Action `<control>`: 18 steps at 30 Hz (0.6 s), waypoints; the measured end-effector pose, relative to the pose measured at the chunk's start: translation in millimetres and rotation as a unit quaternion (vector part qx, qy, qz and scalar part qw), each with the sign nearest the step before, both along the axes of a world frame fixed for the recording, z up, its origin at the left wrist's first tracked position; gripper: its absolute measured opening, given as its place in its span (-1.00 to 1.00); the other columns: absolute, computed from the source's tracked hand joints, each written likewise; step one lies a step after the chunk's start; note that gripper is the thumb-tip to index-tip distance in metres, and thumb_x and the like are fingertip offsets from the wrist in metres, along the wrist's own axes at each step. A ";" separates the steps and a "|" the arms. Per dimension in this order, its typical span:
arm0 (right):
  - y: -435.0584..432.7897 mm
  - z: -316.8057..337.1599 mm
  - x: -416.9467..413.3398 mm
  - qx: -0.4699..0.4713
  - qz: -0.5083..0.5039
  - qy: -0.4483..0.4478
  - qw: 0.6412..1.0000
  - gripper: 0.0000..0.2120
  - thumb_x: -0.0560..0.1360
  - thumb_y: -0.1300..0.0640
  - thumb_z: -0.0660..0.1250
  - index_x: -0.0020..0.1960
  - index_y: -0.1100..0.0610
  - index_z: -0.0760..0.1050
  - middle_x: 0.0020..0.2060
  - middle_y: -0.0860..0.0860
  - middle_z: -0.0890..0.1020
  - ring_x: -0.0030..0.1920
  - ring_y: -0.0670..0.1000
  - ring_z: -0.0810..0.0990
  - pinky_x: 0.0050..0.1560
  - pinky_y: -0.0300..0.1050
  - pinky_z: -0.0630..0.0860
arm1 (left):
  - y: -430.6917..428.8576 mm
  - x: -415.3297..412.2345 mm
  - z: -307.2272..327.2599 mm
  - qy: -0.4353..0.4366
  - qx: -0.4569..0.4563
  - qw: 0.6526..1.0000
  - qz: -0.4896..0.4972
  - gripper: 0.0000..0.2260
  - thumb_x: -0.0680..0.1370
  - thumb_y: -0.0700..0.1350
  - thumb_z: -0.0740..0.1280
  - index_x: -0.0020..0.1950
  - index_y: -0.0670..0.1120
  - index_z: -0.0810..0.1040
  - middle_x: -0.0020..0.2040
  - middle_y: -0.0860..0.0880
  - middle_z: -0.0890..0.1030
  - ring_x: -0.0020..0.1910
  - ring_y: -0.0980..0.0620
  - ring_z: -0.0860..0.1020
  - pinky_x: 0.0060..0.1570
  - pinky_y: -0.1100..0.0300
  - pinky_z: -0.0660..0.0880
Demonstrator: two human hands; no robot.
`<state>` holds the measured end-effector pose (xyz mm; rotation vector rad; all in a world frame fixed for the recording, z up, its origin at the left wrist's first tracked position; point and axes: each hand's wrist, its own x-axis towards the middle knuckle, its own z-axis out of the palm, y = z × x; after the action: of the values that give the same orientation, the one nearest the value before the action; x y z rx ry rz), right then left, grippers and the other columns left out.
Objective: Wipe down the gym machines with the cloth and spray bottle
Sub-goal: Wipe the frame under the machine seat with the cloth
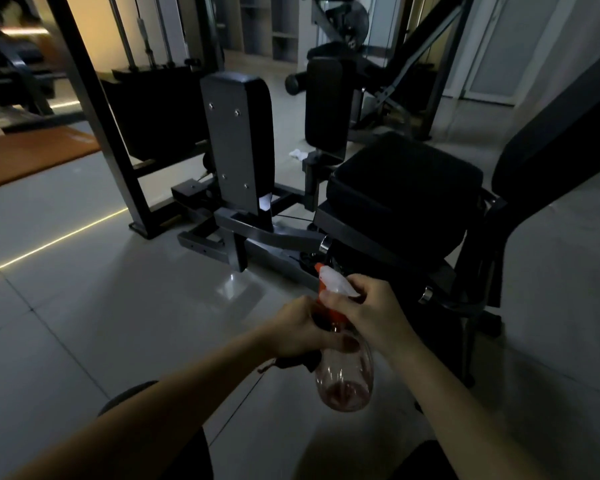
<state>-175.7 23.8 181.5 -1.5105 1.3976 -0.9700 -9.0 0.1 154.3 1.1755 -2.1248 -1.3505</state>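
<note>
Spray bottle [345, 368], clear rounded plastic with a little liquid pooled at its base, is held upright in front of the person, low in the view, above pale glossy floor tiles [84, 306]. Its long axis runs nearly vertical, and the white trigger head with orange nozzle tip points up and left, toward the gym machine [243, 150]. Left hand [297, 329] is curled around the bottle's orange neck, with a dark cloth [298, 362] bunched beneath the palm. Right hand [364, 310] is closed on the trigger head. Just beyond sits a black padded seat [402, 188] on a grey steel frame, with upright black pads.
</note>
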 end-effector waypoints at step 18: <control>-2.1 28.8 -16.1 0.094 -0.017 0.087 0.992 -0.54 0.44 0.05 0.28 0.34 -0.13 0.49 0.08 0.04 0.61 -0.19 0.00 0.64 -0.04 -0.03 0.62 | -19.7 15.1 15.0 -0.057 0.068 0.995 0.040 -0.90 0.60 0.01 0.37 0.07 0.03 0.63 -0.01 -0.01 0.64 -0.10 0.12 0.57 -0.11 0.31 0.46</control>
<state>-191.9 21.8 210.4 -1.4608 1.5971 -0.7171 6.1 -19.5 169.3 1.4067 -2.0647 -1.4426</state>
